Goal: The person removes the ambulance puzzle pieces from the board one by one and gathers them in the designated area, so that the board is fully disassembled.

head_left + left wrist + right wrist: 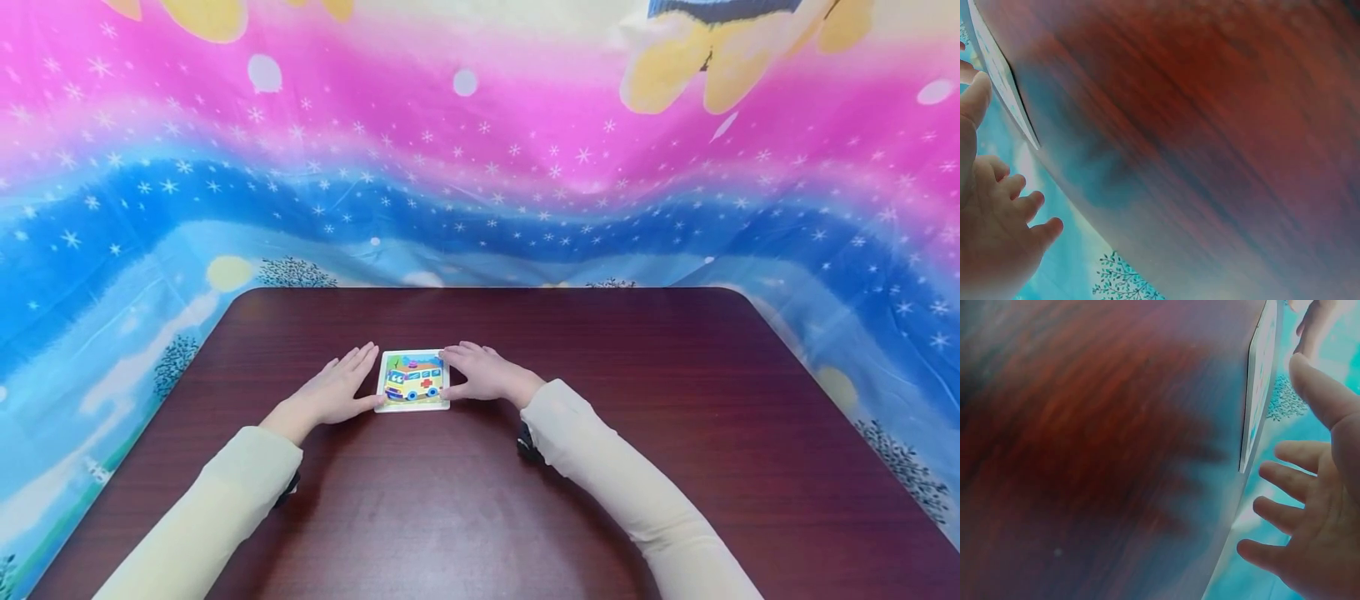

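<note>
A square picture board (412,380) with a pale border lies flat on the table, showing a cartoon ambulance with a red cross. At its left side is my left hand (335,392), fingers extended, with the thumb tip at the lower left corner. My right hand (486,373) is spread at the right side, its fingertips and thumb at that border. Seen nearly edge-on, the board (1005,78) looks thin in the left wrist view. The right wrist view also catches the board's side (1257,394) beside straight fingers. Whether each fingertip presses the board cannot be told.
The dark red-brown wooden table (465,508) has rounded far corners. Behind and around it hangs a pink and blue cloth (480,183) printed with snowflakes. Dark bands sit under both sleeve cuffs, the right band (528,444) showing more.
</note>
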Available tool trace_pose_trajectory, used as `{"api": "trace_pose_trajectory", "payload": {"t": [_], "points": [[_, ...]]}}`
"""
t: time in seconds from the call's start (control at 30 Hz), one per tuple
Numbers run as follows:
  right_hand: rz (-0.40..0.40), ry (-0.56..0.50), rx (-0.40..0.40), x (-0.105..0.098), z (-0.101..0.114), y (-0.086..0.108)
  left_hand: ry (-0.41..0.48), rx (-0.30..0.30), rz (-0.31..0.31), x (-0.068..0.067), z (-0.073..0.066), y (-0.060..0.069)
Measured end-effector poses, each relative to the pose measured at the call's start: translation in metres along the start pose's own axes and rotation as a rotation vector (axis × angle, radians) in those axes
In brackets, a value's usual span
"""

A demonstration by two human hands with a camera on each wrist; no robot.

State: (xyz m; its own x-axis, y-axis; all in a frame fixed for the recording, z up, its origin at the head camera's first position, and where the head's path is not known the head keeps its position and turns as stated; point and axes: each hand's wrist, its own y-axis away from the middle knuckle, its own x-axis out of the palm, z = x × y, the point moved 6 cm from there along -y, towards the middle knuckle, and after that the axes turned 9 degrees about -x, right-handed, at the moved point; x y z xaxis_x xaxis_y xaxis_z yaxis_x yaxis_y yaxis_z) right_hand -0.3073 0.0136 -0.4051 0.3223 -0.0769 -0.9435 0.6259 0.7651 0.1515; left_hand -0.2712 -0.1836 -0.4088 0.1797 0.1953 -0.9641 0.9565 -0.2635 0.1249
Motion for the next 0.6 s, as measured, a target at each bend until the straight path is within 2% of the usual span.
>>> {"api": "trace_pose_trajectory", "payload": {"t": [0.23, 0.37, 0.6], "points": [[0.069, 0.046, 0.004, 0.0057, 0.0019, -0.0032, -0.019, 0.017, 0.054, 0.0070, 0.0001, -0.0013], [0.072, 0.062, 0.001, 0.0065, 0.0023, -0.0042, -0.015, 0.031, 0.084, 0.0081, -0.0011, -0.0010], [0.067, 0.065, 0.002, 0.0061, 0.0029, -0.0035, -0.030, 0.046, 0.094, 0.0083, -0.0045, -0.0009]]}}
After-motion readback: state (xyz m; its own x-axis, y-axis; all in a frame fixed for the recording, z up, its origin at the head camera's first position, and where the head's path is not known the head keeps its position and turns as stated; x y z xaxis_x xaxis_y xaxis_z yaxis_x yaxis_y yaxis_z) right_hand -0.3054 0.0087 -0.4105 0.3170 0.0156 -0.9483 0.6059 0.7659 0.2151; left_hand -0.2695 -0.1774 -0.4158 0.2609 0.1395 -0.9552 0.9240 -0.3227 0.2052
